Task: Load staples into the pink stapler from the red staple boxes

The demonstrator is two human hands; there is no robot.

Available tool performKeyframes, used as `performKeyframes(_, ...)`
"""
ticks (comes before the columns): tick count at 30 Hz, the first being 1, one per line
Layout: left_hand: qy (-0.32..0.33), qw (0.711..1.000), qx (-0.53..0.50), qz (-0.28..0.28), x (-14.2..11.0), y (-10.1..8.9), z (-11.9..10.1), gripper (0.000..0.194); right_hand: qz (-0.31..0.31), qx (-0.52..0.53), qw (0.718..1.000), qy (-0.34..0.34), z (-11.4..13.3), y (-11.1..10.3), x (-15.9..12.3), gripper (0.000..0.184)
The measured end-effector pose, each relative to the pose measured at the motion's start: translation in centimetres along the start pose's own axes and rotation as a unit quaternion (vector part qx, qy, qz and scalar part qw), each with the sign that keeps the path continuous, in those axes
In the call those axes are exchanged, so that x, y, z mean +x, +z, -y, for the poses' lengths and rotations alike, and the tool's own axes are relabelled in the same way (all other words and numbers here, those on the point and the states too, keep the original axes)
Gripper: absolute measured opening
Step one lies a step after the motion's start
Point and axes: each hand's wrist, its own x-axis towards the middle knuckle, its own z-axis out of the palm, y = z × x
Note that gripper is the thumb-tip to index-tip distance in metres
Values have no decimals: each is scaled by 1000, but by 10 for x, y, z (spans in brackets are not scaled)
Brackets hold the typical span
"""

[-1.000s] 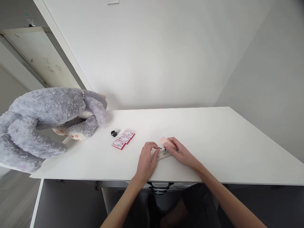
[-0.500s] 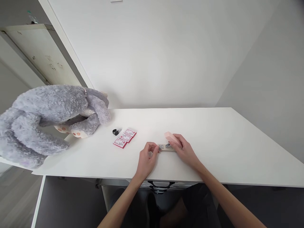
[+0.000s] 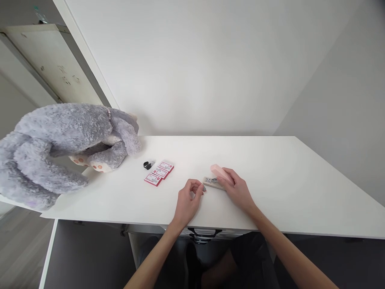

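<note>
I judge the work about halfway: in my right hand (image 3: 239, 193) I'm grasping a pink-and-beige stapler (image 3: 220, 172) with bright metal workings, its pink top raised and its beige base low over the tabletop, angled toward my other hand. My left hand (image 3: 189, 200) has thumb and forefinger pinched on a small flat grey piece (image 3: 205, 188), probably a row of staples, though it is too small for me to be sure. The opening is done; the grey piece sits just beside the base's near end, apart from the metal workings, and the pink top is not yet lowered. For room, the glossy white tabletop (image 3: 279, 184) runs well off to my right toward its slanting edge, and its front edge passes under both forearms, so I'd keep low pulls short. On my left, three flat white-and-red boxes (image 3: 159, 173) limit the sweep, with a small black-and-silver tool (image 3: 148, 165) beyond them and a big grey plush toy (image 3: 64, 124) farther out.
</note>
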Motion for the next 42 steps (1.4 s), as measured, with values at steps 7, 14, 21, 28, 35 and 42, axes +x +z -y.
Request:
performKeyframes(7, -12, 1000, 8, -16, -1, -1, 1, 27, 31, -44, 998, -19, -1, 4, -1, 43)
performKeyframes(14, -17, 1000, 5, -14, -2, -1, -2, 30, 48, -64, 989, -126, -3, 7, -3, 52)
performKeyframes(21, 1, 1000, 10, 10, -3, -1, -5, 31, 52, -73, 970, -225, 14, 0, -11, 39)
performKeyframes(28, 21, 998, 13, 51, -4, -1, -9, 30, 74, -76, 964, -244, 13, 3, -10, 24)
performKeyframes(35, 107, 982, 151, -32, -4, 3, 4, 20, 16, 16, 988, -153, 7, -1, -6, 21)
performKeyframes(42, 285, 907, 310, -13, 20, 14, 8, 39, -34, 187, 982, 8, -7, -1, 5, 36)
